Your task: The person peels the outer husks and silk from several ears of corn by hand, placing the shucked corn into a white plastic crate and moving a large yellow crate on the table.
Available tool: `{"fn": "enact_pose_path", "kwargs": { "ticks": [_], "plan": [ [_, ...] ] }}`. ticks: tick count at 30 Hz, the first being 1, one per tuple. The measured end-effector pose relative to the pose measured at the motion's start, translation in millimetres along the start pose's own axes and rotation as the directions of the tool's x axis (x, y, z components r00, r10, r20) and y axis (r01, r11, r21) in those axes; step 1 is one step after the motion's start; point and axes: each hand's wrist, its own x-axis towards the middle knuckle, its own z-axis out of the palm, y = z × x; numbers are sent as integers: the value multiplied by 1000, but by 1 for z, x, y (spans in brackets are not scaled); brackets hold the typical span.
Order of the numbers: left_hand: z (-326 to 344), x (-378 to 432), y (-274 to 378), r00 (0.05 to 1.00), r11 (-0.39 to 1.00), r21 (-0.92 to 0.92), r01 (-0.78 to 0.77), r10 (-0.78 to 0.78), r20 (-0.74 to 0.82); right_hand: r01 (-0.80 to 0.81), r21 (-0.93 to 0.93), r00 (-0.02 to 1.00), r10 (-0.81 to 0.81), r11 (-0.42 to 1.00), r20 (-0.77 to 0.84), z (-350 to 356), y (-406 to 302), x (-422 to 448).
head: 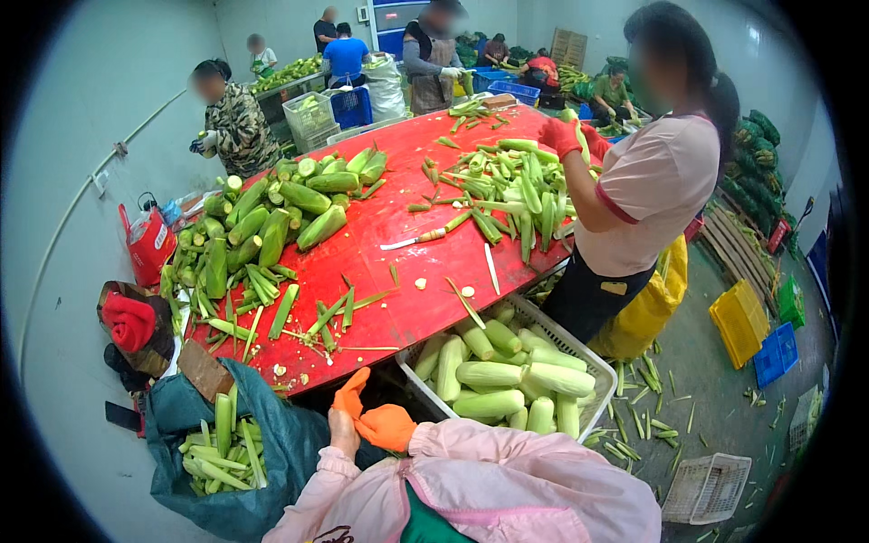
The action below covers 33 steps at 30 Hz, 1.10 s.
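Note:
Over the near edge of the red table (400,285), my left hand (345,414) has an orange glove (352,390) partway on, its wrist bare. My right hand (387,426), fully gloved in orange, pinches that glove at the cuff. Just right of my hands, a white plastic crate (604,394) holds peeled, pale green ears of corn (492,404). To their left stands a dark green woven sack (292,434) filled with stripped husks (220,455). A knife with a wooden handle (432,235) lies farther up the table.
Unpeeled corn (271,217) is heaped at the table's left; loose husks (523,183) cover its right. A co-worker in red gloves (562,139) stands at the right edge. A brick (205,370) rests by the sack. Husk scraps litter the floor (652,407). Other people work behind.

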Motion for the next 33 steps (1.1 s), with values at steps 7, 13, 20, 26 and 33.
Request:
{"fn": "enact_pose_path", "kwargs": {
  "ticks": [7,13,20,26,33],
  "plan": [
    [12,8,-1,997,999,-37,31,-28,76,-272,-56,962,274,961,22,-8,11,13],
    [42,-18,9,981,996,87,14,3,-192,-328,-116,888,348,938,302,10,24,4],
    [-16,-19,-22,964,981,143,-133,161,-211,-271,58,868,218,961,446,14,0,-8],
    [-36,-26,-24,974,950,213,-228,226,33,-81,-44,939,91,996,330,9,-12,-5],
    [-85,-3,-73,889,918,-371,141,48,455,35,-130,956,5,991,292,14,-21,-6]
  ]
}}
